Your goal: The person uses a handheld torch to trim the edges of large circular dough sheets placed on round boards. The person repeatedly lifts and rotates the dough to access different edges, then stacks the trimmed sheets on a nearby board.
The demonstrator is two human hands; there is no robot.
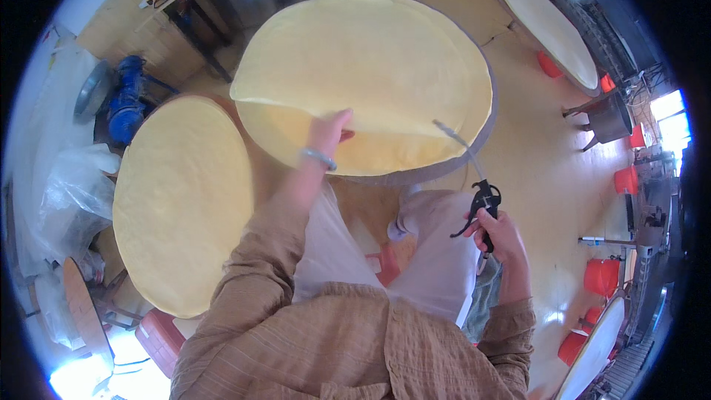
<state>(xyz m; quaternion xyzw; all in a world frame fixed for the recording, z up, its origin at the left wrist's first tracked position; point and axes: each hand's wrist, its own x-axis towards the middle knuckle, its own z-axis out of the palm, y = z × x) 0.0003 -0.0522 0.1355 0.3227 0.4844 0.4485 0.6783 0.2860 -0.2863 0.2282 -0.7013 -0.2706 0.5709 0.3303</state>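
A large round stack of thin pale-yellow sheets (pixel 383 158) lies before me on a round board (pixel 422 176). The near edge of the top sheet (pixel 366 61) is drawn back, baring a crescent of the layer beneath. My left hand (pixel 330 130), blurred and with a bracelet at the wrist, pinches that edge near its middle. In my right hand (pixel 497 233) is a black air blow gun (pixel 484 203) with a long metal nozzle. The nozzle tip points over the right part of the stack, near the sheet's edge.
Another round yellow stack (pixel 186 205) stands at my left, beside a blue motor (pixel 128 100) and clear plastic sheeting (pixel 78 189). A third round stack (pixel 547 28) is at the far right. Red buckets (pixel 601 276) and machinery line the right side.
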